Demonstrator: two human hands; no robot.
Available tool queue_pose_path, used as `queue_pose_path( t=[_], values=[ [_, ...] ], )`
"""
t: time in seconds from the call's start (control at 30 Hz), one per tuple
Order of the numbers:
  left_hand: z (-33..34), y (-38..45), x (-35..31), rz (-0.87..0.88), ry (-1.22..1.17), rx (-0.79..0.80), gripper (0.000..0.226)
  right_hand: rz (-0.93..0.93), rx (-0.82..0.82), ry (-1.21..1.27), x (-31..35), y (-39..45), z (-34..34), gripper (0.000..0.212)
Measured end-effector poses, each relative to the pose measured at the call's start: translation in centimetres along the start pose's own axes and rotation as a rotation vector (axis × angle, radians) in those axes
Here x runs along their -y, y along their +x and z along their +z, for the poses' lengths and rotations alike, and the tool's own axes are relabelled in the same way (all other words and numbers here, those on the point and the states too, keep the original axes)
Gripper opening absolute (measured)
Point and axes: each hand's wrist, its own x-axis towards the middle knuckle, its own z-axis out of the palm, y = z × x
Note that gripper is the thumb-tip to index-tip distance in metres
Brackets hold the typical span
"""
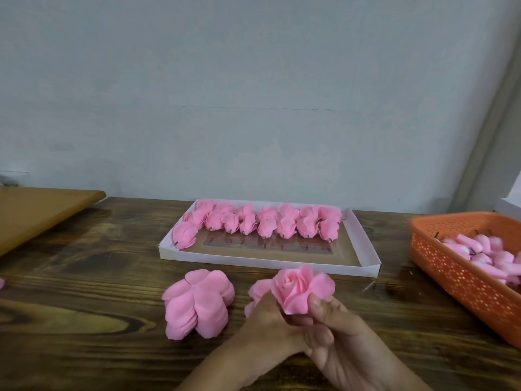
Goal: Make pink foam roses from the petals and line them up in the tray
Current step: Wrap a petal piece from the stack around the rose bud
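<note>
we hold a pink foam rose up between both hands, just in front of the near edge of the tray. our right hand grips it from the right side: the thumb presses against the lower right petals and the fingers curl round underneath. our left hand comes in from the left with its fingers curled at the base of the same rose; its fingertips are hidden behind the flower, so we cannot tell exactly how they pinch. the rose faces us, with its spiral centre upward and the outer petals spread.

on the wooden table, just left of our hands, lies a stack of flat petal cutouts. a second bunch of loose petals peeks out behind our left hand, partly hidden.

the tray is a shallow white box lying well beyond the hands. finished roses fill its far part in two rows, lying on their sides, and one more rose begins a row at the left end. the near part of the tray floor is bare.

at the right an orange perforated basket holds pink rose buds with dark stems. a brown board sits at the far left.
</note>
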Motion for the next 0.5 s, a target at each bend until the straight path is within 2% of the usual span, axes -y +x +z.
queue_pose_path(
  t=[0.07,0.27,0.4,0.5],
  values=[
    [-0.26,0.01,-0.04,0.013,-0.048,-0.033,0.044,0.037,-0.043,-0.042,-0.14,-0.1,-0.33,0.067],
    [-0.32,0.23,-0.15,0.062,-0.039,-0.062,0.048,0.069,-0.084,-0.129,-0.29,-0.3,-0.39,0.061],
    [-0.16,0.31,-0.42,0.05,-0.044,-0.088,0.058,0.035,-0.096,-0.15,-0.13,-0.22,-0.57,0.065],
    [-0.26,0.42,-0.82,0.038,-0.076,-0.075,0.064,-0.01,-0.078,-0.126,0.62,-0.38,-0.87,0.058]
  ],
)
